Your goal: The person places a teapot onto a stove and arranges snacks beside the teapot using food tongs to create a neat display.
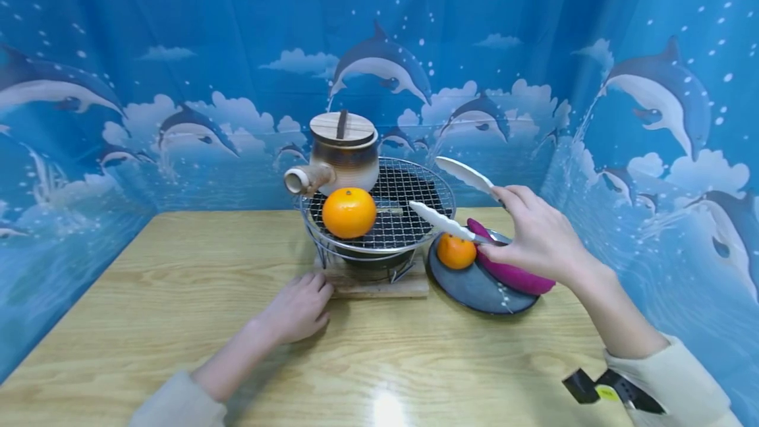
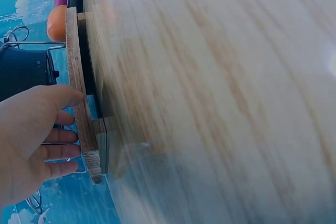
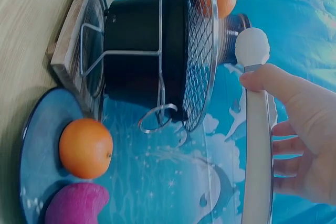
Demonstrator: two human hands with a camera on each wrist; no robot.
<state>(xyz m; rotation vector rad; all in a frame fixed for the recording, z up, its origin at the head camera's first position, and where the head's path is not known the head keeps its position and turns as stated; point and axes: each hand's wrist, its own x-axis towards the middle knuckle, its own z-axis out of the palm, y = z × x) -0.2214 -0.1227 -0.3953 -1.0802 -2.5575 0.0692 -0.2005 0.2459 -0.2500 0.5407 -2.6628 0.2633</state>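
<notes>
My right hand (image 1: 536, 232) holds a pair of tongs (image 1: 441, 219) with white scalloped tips, thumb on one arm and fingers on the other. The tips stand apart above the right part of the round wire grill (image 1: 409, 216), with nothing between them. An orange (image 1: 348, 213) sits on the front left of the grill, before a brown-and-cream side-handled pot (image 1: 350, 157) with a wooden lid. My left hand (image 1: 299, 308) rests at the left front corner of the wooden board (image 1: 379, 288) under the stove, its fingers relaxed against the edge (image 2: 84, 114).
Right of the stove (image 3: 134, 48), a dark plate (image 1: 474, 288) bears a second orange (image 1: 455, 252) and a long purple vegetable-like thing (image 1: 516, 275). Blue dolphin-print cloth (image 1: 237, 31) hangs behind and beside the wooden table (image 1: 196, 262).
</notes>
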